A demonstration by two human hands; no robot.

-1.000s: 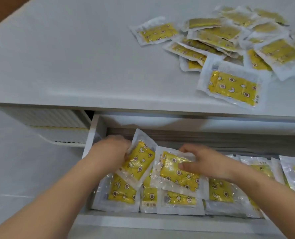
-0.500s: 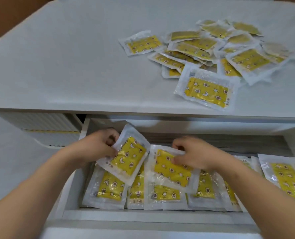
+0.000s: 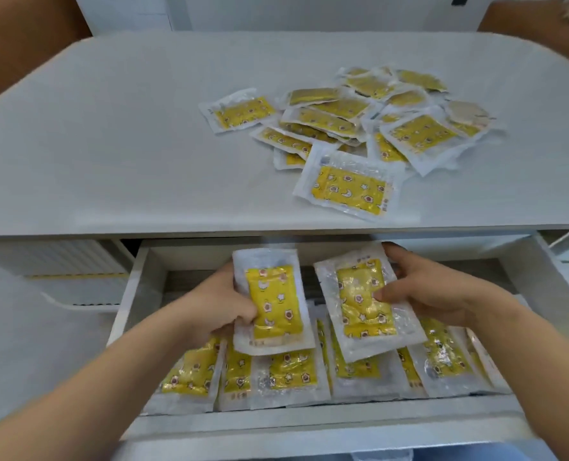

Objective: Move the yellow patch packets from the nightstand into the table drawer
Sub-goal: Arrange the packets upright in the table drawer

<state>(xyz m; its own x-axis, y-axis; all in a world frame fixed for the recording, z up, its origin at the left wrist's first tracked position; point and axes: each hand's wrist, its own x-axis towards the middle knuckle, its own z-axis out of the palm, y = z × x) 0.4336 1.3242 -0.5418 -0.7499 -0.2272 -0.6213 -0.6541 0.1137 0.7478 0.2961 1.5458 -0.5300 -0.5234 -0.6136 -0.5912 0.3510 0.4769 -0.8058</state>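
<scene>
1. Since a second earlier, both packets had swung from a slant to nearly upright over the drawer (image 3: 150, 287), and the view had pulled back to take in the whole tabletop (image 3: 110, 144).
2. The left hand (image 3: 220, 304) pinched the left packet (image 3: 271, 301) by its edge at 9 o'clock, thumb across the front, other fingers behind.
3. The right hand (image 3: 423, 291) gripped the right packet (image 3: 364, 302) from 3 o'clock, thumb on the yellow face, fingertips curled over the top corner at 1 o'clock.
4. Both packets hung above the stored row (image 3: 293, 371), which stood leaning on edge along the drawer's front, at 6 o'clock in the view.
5. A loose pile (image 3: 369, 124) lay on the tabletop at 1 o'clock, well apart from the hands, so I judged the job far from finished.
6. The risks, as I saw them:
   - The film looked slick, and a one-edge pinch could let a packet slide out and land flat across the row.
   - Pushing a new packet in could topple the leaning ones like dominoes.
   - The nearest pile packet (image 3: 349, 188) lay near the table's front edge; a sleeve or wrist reaching back could knock it off into the drawer or onto the floor.
   - The row already looked crowded, so forcing more in might crease the wrappers.
</scene>
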